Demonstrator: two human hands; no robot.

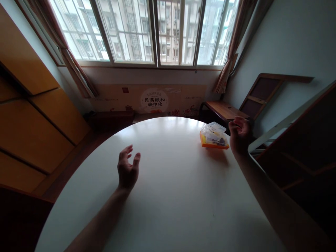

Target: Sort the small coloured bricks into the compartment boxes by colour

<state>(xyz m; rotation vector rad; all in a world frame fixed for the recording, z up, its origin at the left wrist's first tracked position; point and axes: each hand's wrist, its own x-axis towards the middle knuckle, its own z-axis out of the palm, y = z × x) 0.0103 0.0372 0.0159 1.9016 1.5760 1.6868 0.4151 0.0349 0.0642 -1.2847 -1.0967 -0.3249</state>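
Note:
Over the left part of the white round table (168, 203), my left hand (128, 168) holds nothing; its thumb and fingers are apart and loosely curved. My right hand (239, 134) is raised at the table's right edge, just right of a small orange box (214, 145). Its fingers curl loosely with the thumb apart, and I see nothing in it. A clear plastic cover (215, 128) sits tilted on top of the box. Yellow and dark items show through it, too blurred to name.
A wooden folding chair (262, 92) and a low wooden bench (223, 110) stand beyond the table on the right. Orange-brown cabinets (39, 129) line the left side. Behind the table is a barred window (131, 31) with tied curtains (72, 68) and a printed banner (110, 96) below it.

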